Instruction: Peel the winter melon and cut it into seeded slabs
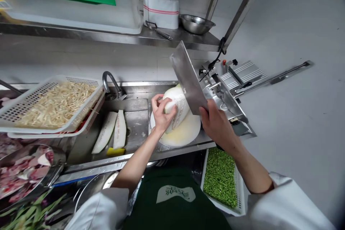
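My left hand (pixel 162 114) is closed round the end of a large pale winter melon piece (pixel 180 105), whose cut face with seed marks faces me. The piece is tilted up over a round white cutting board (pixel 183 134) with a yellowish stain. Gripped by its handle in my right hand (pixel 218 122) is a broad cleaver (pixel 185 75), its blade raised and slanting up beside the melon's right side. Whether the blade touches the melon I cannot tell. Two long pale melon slices, a left slice (pixel 105 133) and a right slice (pixel 120 129), lie in the sink at the left.
A curved faucet (pixel 109 79) stands behind the sink (pixel 137 118). Left of it is a white basket (pixel 67 125) of pale shreds, with a pot of raw meat (pixel 32 167) nearer me. A metal slicer (pixel 229 90) stands right; chopped greens (pixel 219 178) sit below. A shelf (pixel 121 37) hangs above.
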A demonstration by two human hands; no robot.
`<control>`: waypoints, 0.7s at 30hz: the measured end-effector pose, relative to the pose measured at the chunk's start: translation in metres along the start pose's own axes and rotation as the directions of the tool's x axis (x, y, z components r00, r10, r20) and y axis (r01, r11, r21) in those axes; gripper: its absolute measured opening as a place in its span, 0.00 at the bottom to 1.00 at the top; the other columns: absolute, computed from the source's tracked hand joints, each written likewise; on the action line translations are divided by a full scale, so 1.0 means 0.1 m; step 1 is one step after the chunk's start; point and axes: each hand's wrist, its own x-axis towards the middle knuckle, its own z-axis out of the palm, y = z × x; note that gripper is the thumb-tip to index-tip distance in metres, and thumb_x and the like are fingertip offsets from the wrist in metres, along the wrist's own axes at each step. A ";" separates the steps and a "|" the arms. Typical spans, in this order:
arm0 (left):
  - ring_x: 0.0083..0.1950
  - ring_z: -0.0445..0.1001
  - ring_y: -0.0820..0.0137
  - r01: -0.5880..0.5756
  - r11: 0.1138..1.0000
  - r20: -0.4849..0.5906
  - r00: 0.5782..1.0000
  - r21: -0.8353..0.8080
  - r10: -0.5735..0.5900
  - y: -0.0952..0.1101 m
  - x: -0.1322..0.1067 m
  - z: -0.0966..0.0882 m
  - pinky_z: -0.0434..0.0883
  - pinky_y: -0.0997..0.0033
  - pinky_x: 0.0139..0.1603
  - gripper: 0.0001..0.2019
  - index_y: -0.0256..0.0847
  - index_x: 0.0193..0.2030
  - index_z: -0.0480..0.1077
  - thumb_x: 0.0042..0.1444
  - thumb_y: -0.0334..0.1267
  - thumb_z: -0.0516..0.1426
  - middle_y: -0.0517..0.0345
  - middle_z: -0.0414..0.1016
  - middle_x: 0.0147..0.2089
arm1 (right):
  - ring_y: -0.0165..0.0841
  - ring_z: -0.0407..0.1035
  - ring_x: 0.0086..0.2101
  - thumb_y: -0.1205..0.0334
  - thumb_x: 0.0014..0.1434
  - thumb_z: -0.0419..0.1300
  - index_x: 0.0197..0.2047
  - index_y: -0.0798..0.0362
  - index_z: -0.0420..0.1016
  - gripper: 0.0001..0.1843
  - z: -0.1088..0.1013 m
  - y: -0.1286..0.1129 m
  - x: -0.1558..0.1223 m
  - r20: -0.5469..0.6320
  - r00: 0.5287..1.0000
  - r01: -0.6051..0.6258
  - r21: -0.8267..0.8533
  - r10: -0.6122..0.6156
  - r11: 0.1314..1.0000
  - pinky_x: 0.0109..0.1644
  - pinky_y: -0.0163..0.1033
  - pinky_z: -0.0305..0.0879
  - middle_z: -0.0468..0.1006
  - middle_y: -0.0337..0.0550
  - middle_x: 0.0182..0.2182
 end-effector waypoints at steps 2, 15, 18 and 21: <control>0.52 0.74 0.61 0.002 1.000 -0.015 1.000 -0.023 -0.003 -0.01 -0.01 0.00 0.75 0.59 0.52 0.09 0.41 0.45 0.78 0.62 0.42 0.65 0.46 0.68 0.56 | 0.35 0.65 0.21 0.52 0.73 0.50 0.48 0.49 0.67 0.11 0.02 -0.05 0.05 0.031 0.999 0.016 -0.009 -0.016 1.000 0.29 0.38 0.50 0.67 0.35 0.20; 0.44 0.74 0.67 -0.020 0.998 -0.023 1.000 -0.064 0.019 -0.06 0.01 -0.02 0.76 0.59 0.52 0.09 0.41 0.47 0.75 0.64 0.42 0.64 0.48 0.66 0.58 | 0.35 0.62 0.20 0.56 0.74 0.47 0.49 0.50 0.63 0.09 0.25 -0.17 0.26 0.066 0.997 0.053 -0.098 -0.046 0.994 0.29 0.39 0.45 0.64 0.34 0.19; 0.44 0.75 0.67 -0.061 0.996 -0.032 0.998 -0.066 0.059 -0.05 0.02 -0.01 0.76 0.59 0.50 0.09 0.42 0.47 0.74 0.63 0.40 0.65 0.48 0.66 0.58 | 0.35 0.64 0.21 0.58 0.74 0.46 0.50 0.51 0.63 0.09 0.31 -0.18 0.26 0.080 0.996 0.050 -0.129 -0.039 0.990 0.29 0.40 0.45 0.66 0.36 0.20; 0.45 0.75 0.67 -0.083 0.994 -0.034 0.996 -0.072 0.080 -0.06 0.03 0.00 0.76 0.59 0.50 0.09 0.42 0.47 0.74 0.63 0.40 0.65 0.48 0.66 0.57 | 0.35 0.63 0.21 0.59 0.75 0.45 0.53 0.53 0.62 0.10 0.37 -0.18 0.24 0.068 0.997 0.035 -0.170 -0.024 0.985 0.30 0.40 0.44 0.67 0.36 0.21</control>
